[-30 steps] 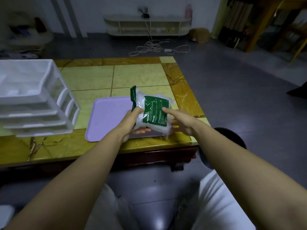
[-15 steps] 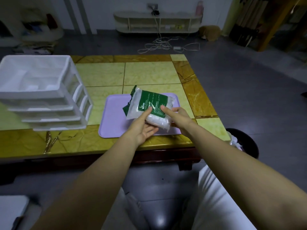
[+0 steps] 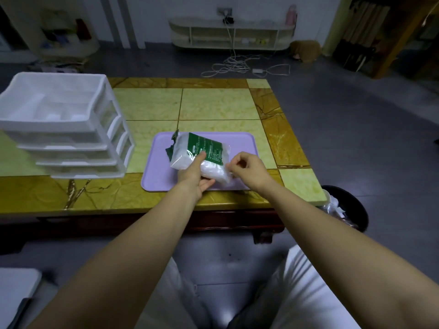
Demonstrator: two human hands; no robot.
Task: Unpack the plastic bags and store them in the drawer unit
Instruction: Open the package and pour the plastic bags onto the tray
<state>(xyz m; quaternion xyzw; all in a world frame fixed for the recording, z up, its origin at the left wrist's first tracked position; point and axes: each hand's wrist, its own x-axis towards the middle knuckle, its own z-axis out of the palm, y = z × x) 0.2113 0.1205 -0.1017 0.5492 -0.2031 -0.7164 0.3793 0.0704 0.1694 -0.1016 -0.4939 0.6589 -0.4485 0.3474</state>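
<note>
A low table (image 3: 213,103) with yellow tiles and a brown border fills the middle of the frame, and grey floor lies around it. On the left part of the table stands the white drawer unit (image 3: 59,119); its top is an open tray with compartments, and the drawers are stacked under it with their fronts toward the centre of the frame. Just right of the unit, at the near edge of the table, lies a flat lilac tray (image 3: 161,179). A dark round bin (image 3: 351,210) with crumpled light plastic inside stands on the floor at the lower right, beside the table corner. At the top of the frame there is a pale shelf (image 3: 232,34) against the wall, and a loose white cable (image 3: 237,66) lies on the floor before it. The pack (image 3: 190,157) of plastic bags is over the middle of the tray, tilted, with a green label on clear film and white bags inside; its upper left end is green and looks ragged. I cannot tell if the pack touches the tray. The left hand (image 3: 193,179) holds the pack from below, with the fingers under it and the thumb lying on the label. The right hand (image 3: 249,168) is at the right edge of the pack, its fingers curled, with thumb and forefinger pinching the clear film there. White trousers show at the bottom.
</note>
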